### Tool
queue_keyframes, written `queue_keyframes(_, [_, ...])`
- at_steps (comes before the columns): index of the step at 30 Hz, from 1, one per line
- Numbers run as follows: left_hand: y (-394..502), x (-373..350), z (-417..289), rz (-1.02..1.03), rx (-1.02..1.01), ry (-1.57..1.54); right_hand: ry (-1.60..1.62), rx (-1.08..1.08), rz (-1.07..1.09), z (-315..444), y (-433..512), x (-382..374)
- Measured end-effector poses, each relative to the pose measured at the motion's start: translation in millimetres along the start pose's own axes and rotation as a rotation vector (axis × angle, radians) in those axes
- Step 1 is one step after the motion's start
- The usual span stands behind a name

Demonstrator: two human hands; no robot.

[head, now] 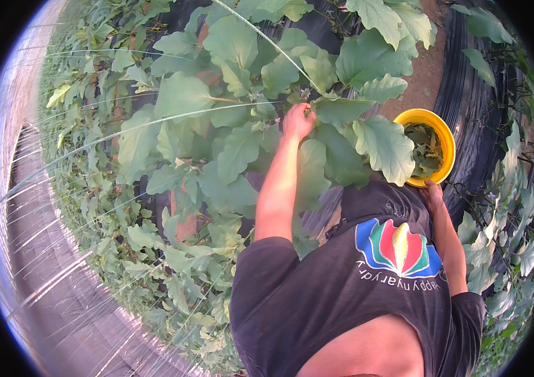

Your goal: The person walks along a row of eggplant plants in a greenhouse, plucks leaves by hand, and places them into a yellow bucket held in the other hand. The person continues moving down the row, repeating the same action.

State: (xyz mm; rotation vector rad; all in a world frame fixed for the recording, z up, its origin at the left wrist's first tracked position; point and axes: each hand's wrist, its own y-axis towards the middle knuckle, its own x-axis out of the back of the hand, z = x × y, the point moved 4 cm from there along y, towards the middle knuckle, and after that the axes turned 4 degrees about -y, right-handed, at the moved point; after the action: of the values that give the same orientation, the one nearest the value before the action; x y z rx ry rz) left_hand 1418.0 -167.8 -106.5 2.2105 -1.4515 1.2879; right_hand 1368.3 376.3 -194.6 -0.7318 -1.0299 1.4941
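Note:
My left hand (pixel 299 122) reaches in among the leaves of an eggplant plant (pixel 236 151). Its fingers are curled together on a small green plant part beside a purple flower (pixel 303 94); leaves partly hide what they grip. A broad leaf (pixel 342 110) lies just right of these fingers. Low on the right, my right hand (pixel 432 194) grips the near rim of a yellow plastic bucket (pixel 447 136). Inside the bucket are picked leaves (pixel 422 146), some green and some brownish.
A support string (pixel 271 42) runs down to the plant near my left hand, and another string (pixel 154 121) crosses from the left. Black plastic mulch (pixel 465 108) and bare soil (pixel 420 77) lie beyond the bucket. More eggplant foliage (pixel 502 245) stands at right.

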Motion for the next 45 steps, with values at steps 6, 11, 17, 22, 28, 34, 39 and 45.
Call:
queue_keyframes(6, [-23, 8, 9, -0.104, -0.022, -0.091, 0.014, 0.031, -0.011, 17, -13, -15])
queue_keyframes(11, [-26, 46, 9, -0.159, -0.074, 0.000, -0.009, 0.012, -0.012, 23, -12, -20])
queue_keyframes(17, [-25, 94, 27, -0.135, 0.218, 0.314, -0.037, 0.033, 0.056, 26, -7, -20])
queue_keyframes(22, [-31, 98, 48, 0.048, 0.508, 0.395, 0.022, 0.049, -0.050, 33, -18, -27])
queue_keyframes(28, [-35, 86, 84, 0.055, 0.590, 0.230, 0.084, 0.049, -0.070, 34, -28, -34])
queue_keyframes(34, [-41, 78, 115, 0.101, 0.514, -0.146, 0.096, 0.027, -0.116, 28, -27, -33])
queue_keyframes(39, [-47, 79, 123, 0.060, 0.458, -0.212, 0.117, 0.036, -0.091, 27, -29, -35])
queue_keyframes(45, [-53, 80, 124, 0.107, 0.374, -0.273, 0.103, 0.022, -0.106, 26, -25, -38])
